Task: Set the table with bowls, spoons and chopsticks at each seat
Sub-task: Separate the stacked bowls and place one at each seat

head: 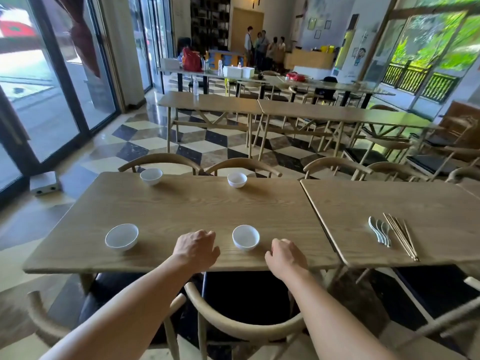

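Observation:
Several white bowls stand on the wooden table point(181, 209): one near left point(121, 236), one near right point(245, 237), one far left point(151, 176), one far right point(237, 179). My left hand point(196, 246) hovers just left of the near right bowl, fingers loosely curled and holding nothing. My right hand point(285, 255) sits at the table's front edge just right of that bowl, also holding nothing. On the adjoining right table point(389, 203) lie a stack of pale spoons point(379, 231) and a bundle of wooden chopsticks point(401, 236).
Wooden armchairs stand at the near edge point(241, 323) and along the far edge point(161, 161). More tables and chairs fill the room behind. Several people stand far back by a counter. Glass doors run along the left.

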Demonstrator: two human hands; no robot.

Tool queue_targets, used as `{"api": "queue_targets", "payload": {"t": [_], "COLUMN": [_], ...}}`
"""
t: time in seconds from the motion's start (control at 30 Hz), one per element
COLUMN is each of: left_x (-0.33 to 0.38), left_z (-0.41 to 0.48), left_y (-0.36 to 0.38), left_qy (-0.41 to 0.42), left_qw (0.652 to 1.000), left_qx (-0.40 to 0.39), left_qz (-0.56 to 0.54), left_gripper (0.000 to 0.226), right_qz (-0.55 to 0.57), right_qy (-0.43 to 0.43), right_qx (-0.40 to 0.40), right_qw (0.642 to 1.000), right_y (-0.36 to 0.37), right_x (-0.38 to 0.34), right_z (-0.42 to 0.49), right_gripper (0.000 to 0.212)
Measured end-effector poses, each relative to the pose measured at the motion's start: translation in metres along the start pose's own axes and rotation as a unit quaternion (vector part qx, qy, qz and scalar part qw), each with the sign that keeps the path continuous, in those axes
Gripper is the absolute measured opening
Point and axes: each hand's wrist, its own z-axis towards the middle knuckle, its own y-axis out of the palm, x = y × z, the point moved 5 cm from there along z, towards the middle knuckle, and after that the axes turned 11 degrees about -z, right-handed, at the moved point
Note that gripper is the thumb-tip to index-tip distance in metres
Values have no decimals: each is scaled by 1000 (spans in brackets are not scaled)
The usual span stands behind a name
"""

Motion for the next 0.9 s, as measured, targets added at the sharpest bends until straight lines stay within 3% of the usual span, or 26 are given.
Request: {"api": "queue_targets", "payload": {"t": [0.13, 0.47, 0.7, 0.9], "left_x": [11, 61, 178, 310], "left_z": [2, 1, 17, 44], "left_y": [5, 9, 31, 71], "left_qy": [22, -41, -61, 30], "left_qw": [1000, 998, 996, 997], "left_qx": [-7, -32, -47, -72], "left_qz": [16, 44, 35, 21], "left_gripper": [41, 41, 40, 39], "right_qz": [-16, 40, 49, 46], "right_qy": [13, -9, -12, 56], "right_qx": [-2, 11, 30, 18], "right_qw": [1000, 999, 998, 997], "right_y": [4, 16, 15, 12], "right_x": [13, 56, 171, 301], "right_z": [-5, 3, 1, -15], "right_gripper": [16, 18, 18, 20]}}
